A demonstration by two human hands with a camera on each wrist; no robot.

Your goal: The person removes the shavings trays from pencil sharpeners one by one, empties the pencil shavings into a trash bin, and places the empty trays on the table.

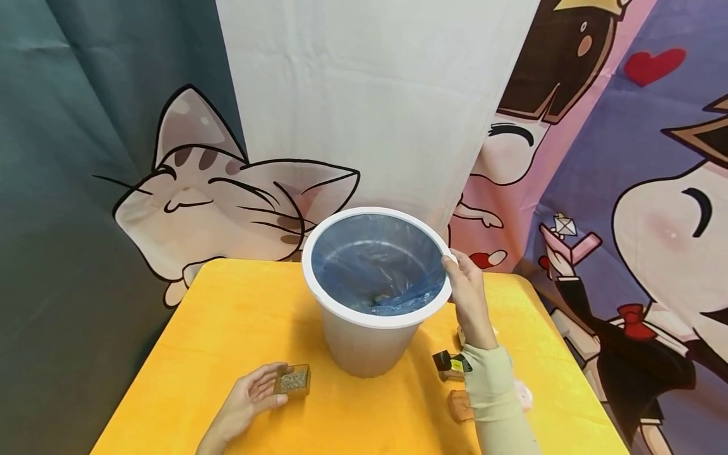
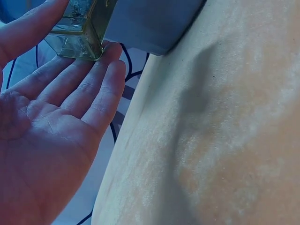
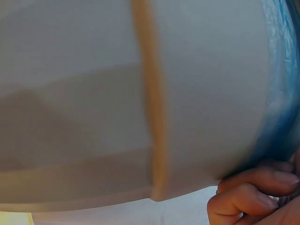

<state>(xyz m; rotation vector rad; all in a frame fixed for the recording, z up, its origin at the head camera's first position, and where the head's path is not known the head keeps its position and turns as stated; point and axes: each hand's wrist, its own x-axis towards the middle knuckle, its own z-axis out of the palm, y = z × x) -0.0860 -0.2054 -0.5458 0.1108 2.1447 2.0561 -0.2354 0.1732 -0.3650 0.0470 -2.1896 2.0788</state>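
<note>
A white bin [image 1: 364, 346] stands near the middle of the yellow table, lined with a blue plastic bag [image 1: 392, 306]. My right hand [image 1: 471, 297] grips its rim at the right side; in the right wrist view its curled fingers [image 3: 248, 199] show beside the bin's wall and blue liner. To the bin's left, my left hand [image 1: 241, 404] holds a small see-through amber box [image 1: 293, 380] with greyish bits inside, thumb on one side and fingers on the other. Seen from the left wrist, the box [image 2: 77, 40] sits at the fingertips, away from the palm.
Right of the bin, partly behind my sleeve [image 1: 493, 392], lie a black and yellow item [image 1: 452, 362], an orange-brown block [image 1: 459, 406] and a pink item [image 1: 523, 395]. Cartoon-printed cloth [image 1: 375, 107] hangs behind the yellow table [image 1: 239, 316].
</note>
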